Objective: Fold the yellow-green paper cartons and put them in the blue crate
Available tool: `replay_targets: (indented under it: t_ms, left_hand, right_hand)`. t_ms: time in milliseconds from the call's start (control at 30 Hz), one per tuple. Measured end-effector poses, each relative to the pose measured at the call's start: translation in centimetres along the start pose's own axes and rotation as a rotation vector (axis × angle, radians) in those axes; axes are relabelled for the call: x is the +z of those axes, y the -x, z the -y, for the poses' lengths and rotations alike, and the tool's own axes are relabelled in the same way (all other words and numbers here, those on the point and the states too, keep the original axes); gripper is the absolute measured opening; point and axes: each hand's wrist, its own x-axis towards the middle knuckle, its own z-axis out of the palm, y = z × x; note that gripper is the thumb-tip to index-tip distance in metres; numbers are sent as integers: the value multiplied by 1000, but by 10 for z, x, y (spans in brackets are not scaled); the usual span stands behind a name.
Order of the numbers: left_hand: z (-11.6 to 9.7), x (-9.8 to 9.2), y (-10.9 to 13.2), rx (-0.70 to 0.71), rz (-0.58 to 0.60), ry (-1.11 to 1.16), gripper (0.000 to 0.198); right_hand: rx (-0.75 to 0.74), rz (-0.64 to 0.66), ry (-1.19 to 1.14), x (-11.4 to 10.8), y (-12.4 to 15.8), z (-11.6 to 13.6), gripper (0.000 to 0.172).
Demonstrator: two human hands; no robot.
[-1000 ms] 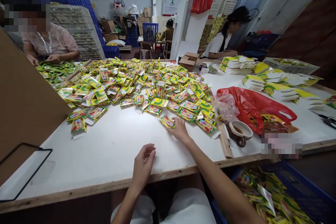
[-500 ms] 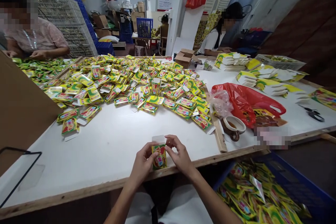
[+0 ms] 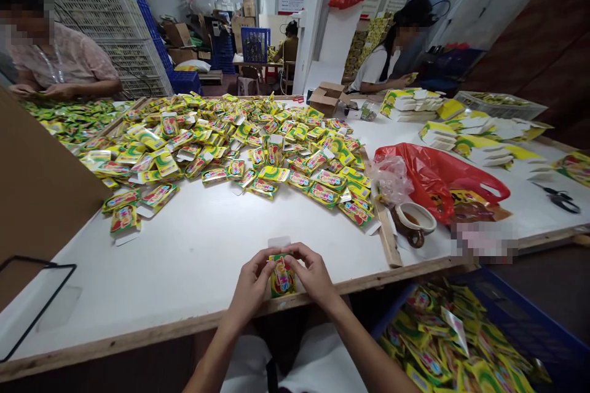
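both hands, left hand (image 3: 251,285) and right hand (image 3: 316,276), grip pinching a small yellow carton (image 3: 282,276).

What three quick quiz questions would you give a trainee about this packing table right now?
1. True or false: the left hand and the right hand hold the same small box.
2. Which of these lies to the right of the pile of boxes on the table? A) a red bag B) a kettle C) a laptop
3. Fill in: the crate below the table's edge, at the person's right, is ___ in colour.
Key: 1 true; 2 A; 3 blue.
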Motion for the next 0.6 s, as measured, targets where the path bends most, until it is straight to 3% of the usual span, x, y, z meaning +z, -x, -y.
replay_targets:
  t_ms: [133,267,433,600]
  left_hand:
    - [-2,3,0,25,-37,2,27]
    - [-3,5,1,64,-107,104,35]
    - [-10,6,4,108,-102,-38,18]
    - [-16,12,1,58,-198,-59,17]
  right_hand:
    - [-70,13,100,1,-5,8,14]
    - [-92,-49,54,2,-6,12,19]
    - [-172,34,135,1,-2,16,9]
    - [-120,-12,219,3,-7,24,10]
